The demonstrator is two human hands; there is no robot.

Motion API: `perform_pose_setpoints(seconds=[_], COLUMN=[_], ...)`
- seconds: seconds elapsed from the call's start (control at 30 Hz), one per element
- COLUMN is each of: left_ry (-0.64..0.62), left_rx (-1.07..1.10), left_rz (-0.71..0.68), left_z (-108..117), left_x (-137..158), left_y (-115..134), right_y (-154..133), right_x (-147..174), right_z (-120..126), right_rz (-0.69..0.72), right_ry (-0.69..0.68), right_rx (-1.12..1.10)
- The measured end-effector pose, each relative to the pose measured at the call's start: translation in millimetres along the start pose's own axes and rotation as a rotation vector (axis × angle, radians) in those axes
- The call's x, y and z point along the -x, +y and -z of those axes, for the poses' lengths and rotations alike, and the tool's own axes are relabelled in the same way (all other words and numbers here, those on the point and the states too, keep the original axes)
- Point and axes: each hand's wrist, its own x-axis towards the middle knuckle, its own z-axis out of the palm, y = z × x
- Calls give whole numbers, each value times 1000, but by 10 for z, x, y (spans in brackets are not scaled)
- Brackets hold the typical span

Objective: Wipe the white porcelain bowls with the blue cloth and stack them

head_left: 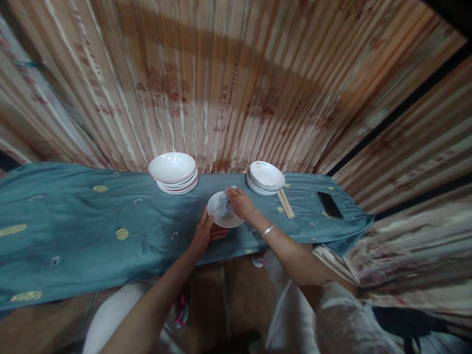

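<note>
A shallow white bowl (231,221) is tilted toward me just above the front of the table. My left hand (206,231) grips its left and lower rim, thumb on the edge and fingers underneath. Inside the bowl, my right hand (239,202) is closed on a pale bluish-white cloth (223,203) pressed against the inner surface. Part of the cloth is hidden under the fingers. Behind and to the right, a stack of white bowls (268,177) has a small floral mark on the top one. A stack of larger red-rimmed white bowls (173,168) stands behind to the left.
Several wooden chopsticks (285,204) lie beside the right stack, and a black phone (330,204) is farther right. A teal patterned cloth (92,221) covers the long narrow table. Pleated curtains (221,98) hang directly behind and at the right.
</note>
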Motion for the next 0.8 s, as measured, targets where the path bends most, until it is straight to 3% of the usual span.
perform_pose_setpoints(seconds=[0.4,0.8], left_ry=[-7,-4], left_rx=[29,98], left_rz=[-27,-6], left_z=[-18,-33], left_x=[9,24], left_y=[-3,15], right_y=[139,-16], right_x=[329,661], right_z=[69,234], right_rz=[-70,-65], right_ry=[-11,-22], right_rx=[56,115])
